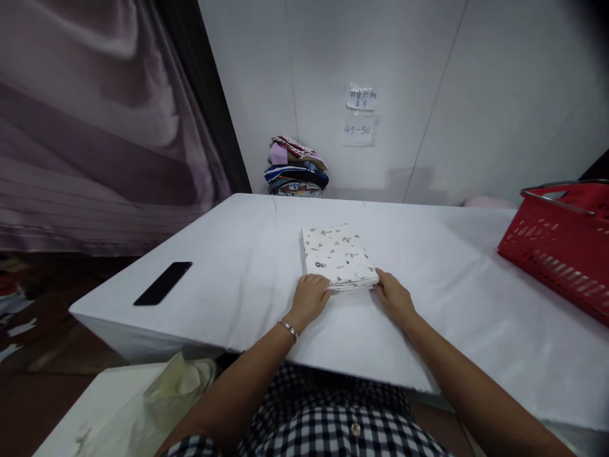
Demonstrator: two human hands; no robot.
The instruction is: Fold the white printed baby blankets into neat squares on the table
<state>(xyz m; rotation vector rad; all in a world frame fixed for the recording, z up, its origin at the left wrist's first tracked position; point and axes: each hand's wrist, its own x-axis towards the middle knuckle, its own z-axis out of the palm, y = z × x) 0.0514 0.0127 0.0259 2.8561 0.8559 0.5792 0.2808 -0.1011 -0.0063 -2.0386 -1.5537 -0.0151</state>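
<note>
A folded white cloth with small grey and brown prints lies flat on the white table, its layers stacked at the near edge. My left hand grips the near left corner, fingers curled over the edge. At the near right corner, my right hand pinches the layers, with the thumb and fingers partly hidden by the cloth. A silver bracelet circles my left wrist.
The white-covered table carries a black phone-like slab at left and a red plastic basket at right. Folded fabrics are piled by the wall, below paper signs. A pale bag stands lower left.
</note>
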